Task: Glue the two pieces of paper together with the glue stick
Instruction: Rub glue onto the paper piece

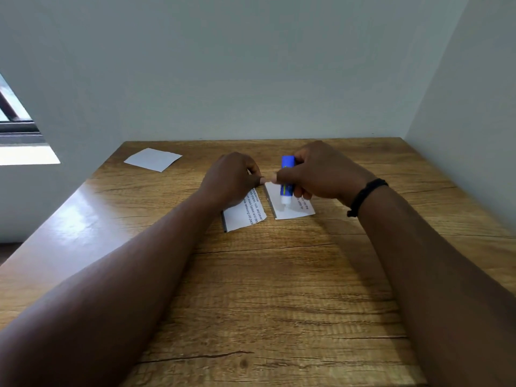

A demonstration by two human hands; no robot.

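Two white paper pieces with printed text lie side by side on the wooden table. My right hand grips a blue glue stick, its white tip pointing down and touching the right paper piece near its left edge. My left hand rests with curled fingers on the far end of the left paper piece, its fingertips hiding that end. A narrow strip of table shows between the two pieces.
A third blank white paper lies at the far left of the table. Walls close in behind and on the right. The table's left edge drops off near a window. A black bracelet circles my right wrist.
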